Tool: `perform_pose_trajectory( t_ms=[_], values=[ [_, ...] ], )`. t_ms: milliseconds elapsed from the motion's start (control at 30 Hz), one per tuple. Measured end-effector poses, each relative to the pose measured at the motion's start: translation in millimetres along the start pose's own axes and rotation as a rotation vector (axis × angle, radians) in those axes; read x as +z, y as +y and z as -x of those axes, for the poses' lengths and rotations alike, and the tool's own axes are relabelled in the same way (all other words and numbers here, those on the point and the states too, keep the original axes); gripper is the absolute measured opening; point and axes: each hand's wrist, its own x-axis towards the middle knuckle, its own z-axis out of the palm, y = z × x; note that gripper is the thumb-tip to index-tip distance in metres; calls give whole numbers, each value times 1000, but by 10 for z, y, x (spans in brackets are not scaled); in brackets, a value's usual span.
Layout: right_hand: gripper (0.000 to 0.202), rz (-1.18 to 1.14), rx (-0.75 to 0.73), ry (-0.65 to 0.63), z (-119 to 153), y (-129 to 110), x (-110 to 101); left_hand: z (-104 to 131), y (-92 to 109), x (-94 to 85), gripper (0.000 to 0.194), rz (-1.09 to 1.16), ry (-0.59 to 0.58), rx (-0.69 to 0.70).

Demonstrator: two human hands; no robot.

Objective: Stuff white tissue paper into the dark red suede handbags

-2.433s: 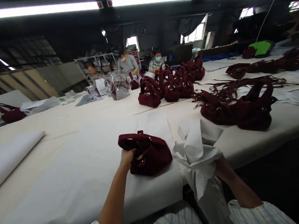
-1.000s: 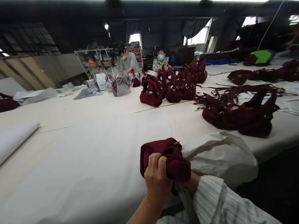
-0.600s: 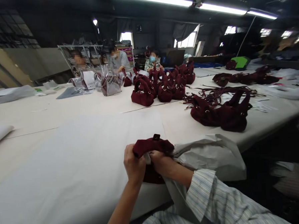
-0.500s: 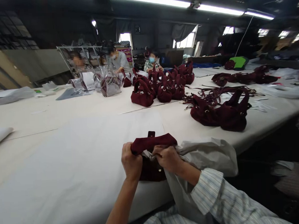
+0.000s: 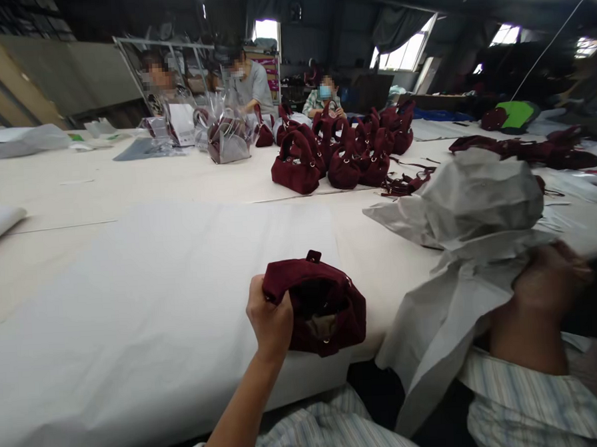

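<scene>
A dark red handbag [image 5: 351, 317] rests near the table's front edge, its mouth facing me and a short tab sticking up at its far side. My left hand [image 5: 269, 318] is closed around the bag's left rim. Inside the opening, something pale shows low down. Off to the right, my right hand [image 5: 549, 280] grips a large crumpled grey paper sheet [image 5: 478, 207], which billows up over the table and hangs past its edge. Motion blurs that hand's fingers, but the sheet bunches at them.
Several finished-looking red handbags [image 5: 295, 163] stand mid-table, with thin red straps [image 5: 404, 183] beside them. Clear-wrapped bags [image 5: 229, 140] are farther left. A white sheet [image 5: 148, 311] covers the near tabletop. Several people sit or stand across the table.
My right hand has pulled the grey paper sheet out of the handbag's mouth and away to the right. My left hand keeps its hold; the bag's opening now shows. The view has shifted.
</scene>
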Motion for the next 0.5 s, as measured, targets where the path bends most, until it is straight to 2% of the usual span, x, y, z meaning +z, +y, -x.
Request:
perform_pose_trajectory(
  t_ms=[67,100,133,167,233,300,333,400,433,467,500],
  values=[
    [35,19,2,317,-181,-5,35,41,-12,0,13,44,25,6],
    [38,40,-20,424,-287,-24,82,58,-19,5,13,67,38,9],
    [37,69,-68,464,-398,-43,152,70,-27,12,14,83,51,13],
    [34,98,-129,439,-505,-51,249,75,-37,21,16,94,60,20],
    [30,124,-250,329,-673,5,546,59,-57,42,17,90,64,36],
    [30,142,-306,204,-718,194,968,6,-78,62,14,39,52,38],
    [31,155,-283,108,-684,323,1203,-31,-88,69,12,-5,41,28],
    [29,176,-114,-187,-516,553,1629,-110,-106,73,8,-115,20,8],
    [24,180,-13,-349,-399,603,1781,-145,-114,69,8,-170,9,7],
    [20,180,51,-457,-274,582,1872,-171,-122,62,9,-218,-3,15],
    [20,162,83,-512,-150,480,1892,-186,-128,51,10,-253,-16,30]
  ],
)
